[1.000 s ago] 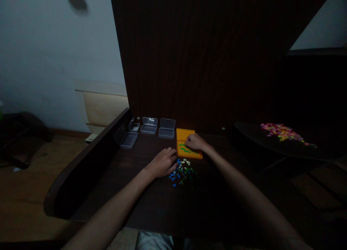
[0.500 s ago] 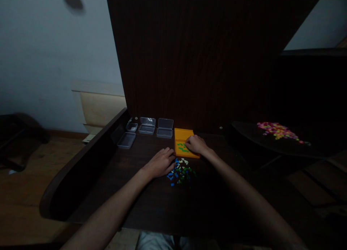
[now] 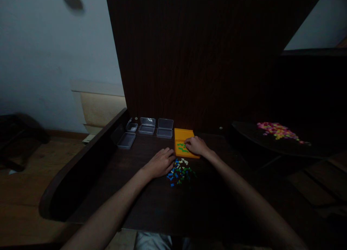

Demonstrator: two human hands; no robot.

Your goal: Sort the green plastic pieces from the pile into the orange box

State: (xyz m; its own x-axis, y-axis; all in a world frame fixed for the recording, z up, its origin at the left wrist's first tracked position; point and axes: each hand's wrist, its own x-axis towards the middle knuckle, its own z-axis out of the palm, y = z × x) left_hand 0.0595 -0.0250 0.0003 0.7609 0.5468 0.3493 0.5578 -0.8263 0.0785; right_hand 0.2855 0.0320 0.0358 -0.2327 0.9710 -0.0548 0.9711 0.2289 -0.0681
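An orange-yellow case (image 3: 184,134) lies opened flat, several small green pieces (image 3: 183,149) spread in its near half. Over the right part of that half is my right hand (image 3: 197,145), fingers pinched down at the green pieces; anything between the fingertips is hidden. My left hand (image 3: 162,162) lies on the dark table, fingers loosely bent and slightly apart, at the left edge of a loose pile of small blue, green and white pieces (image 3: 179,172). The pile sits just in front of the case. I see nothing held in the left hand.
Clear plastic boxes with lids up, among them one box (image 3: 165,133) and another (image 3: 147,129), stand along the back; a further clear box (image 3: 126,140) lies left. A raised side panel (image 3: 81,166) borders the table. Pink and yellow pieces (image 3: 279,131) lie on a dark surface at right.
My right hand has shifted very slightly within the case, its fingertips still down at the green pieces. The left hand stays in place beside the pile.
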